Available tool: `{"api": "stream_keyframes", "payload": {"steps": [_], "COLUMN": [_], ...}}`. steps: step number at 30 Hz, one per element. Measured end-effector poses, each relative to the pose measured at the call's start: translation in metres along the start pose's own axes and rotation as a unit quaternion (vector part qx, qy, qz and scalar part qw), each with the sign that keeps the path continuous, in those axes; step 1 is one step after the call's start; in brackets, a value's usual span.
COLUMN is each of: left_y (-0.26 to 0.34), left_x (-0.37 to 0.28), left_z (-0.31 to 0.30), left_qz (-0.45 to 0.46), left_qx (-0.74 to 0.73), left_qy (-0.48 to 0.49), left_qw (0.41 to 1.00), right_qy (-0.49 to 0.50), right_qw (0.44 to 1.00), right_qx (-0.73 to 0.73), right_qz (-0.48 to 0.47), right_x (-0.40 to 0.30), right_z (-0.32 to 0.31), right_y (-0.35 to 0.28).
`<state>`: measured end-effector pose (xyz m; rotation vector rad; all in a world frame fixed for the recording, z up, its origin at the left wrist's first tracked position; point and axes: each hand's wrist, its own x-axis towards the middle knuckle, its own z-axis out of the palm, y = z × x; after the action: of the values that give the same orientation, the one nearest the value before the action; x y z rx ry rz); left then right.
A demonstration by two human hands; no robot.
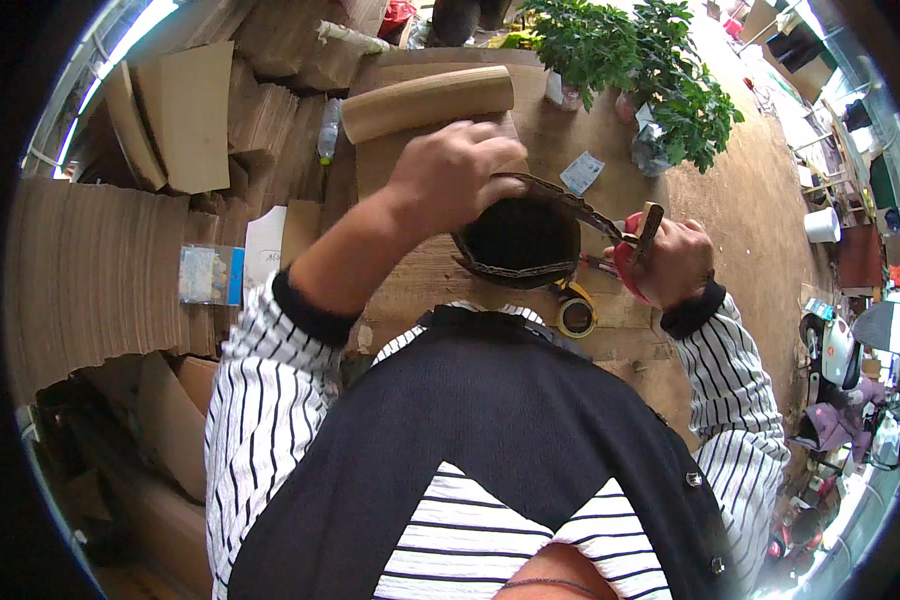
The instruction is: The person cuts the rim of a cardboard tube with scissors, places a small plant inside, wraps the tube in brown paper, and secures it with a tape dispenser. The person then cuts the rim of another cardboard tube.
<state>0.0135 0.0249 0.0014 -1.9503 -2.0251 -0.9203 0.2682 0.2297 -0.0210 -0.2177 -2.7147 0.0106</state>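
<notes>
A rolled corrugated cardboard tube (pixel 517 279) stands before me, its dark hollow facing up. My left hand (pixel 457 169), slightly blurred, pinches the far part of its rim. From there a ragged corrugated edge (pixel 570 201) runs right towards my other hand. My right hand (pixel 671 259) is closed around the red handles of what look like scissors (pixel 628 262), whose blades reach that edge. A short cardboard strip (pixel 649 223) sticks up beside the handles. Just right of the tube lies a red-and-grey tool (pixel 598 264), partly hidden. A roll of yellow tape (pixel 576 316) lies nearer to me.
A curled cardboard sheet (pixel 427 103) lies beyond my left hand. Potted leafy plants (pixel 645 67) and a printed paper slip (pixel 582 173) are at the far right. On the left are stacked cardboard sheets (pixel 97 270), a plastic bottle (pixel 330 129) and a plastic packet (pixel 211 275).
</notes>
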Motion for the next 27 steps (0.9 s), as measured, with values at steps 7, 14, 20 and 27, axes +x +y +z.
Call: {"api": "stream_keyframes", "payload": {"steps": [7,14,20,27], "left_y": [0.038,0.032,0.026,0.009], "left_x": [-0.054,-0.058,-0.033,-0.019], "left_z": [-0.002,-0.012,-0.028,-0.015], "left_qz": [-0.133,-0.102,-0.025,0.037], "left_qx": [-0.042,-0.041,-0.058,-0.107], "left_qy": [0.009,0.026,-0.036,-0.115], "left_qw": [0.990,0.994,0.997,0.987], "right_qy": [-0.018,-0.011,-0.070,-0.040], "right_qw": [0.999,0.998,0.997,0.994], "right_qx": [0.003,0.035,0.036,0.097], "right_qz": [0.027,-0.046,0.012,0.039], "right_x": [0.022,0.014,-0.011,-0.012], "right_z": [-0.004,-0.005,-0.015,0.021], "right_y": [-0.018,-0.017,-0.025,-0.034]}}
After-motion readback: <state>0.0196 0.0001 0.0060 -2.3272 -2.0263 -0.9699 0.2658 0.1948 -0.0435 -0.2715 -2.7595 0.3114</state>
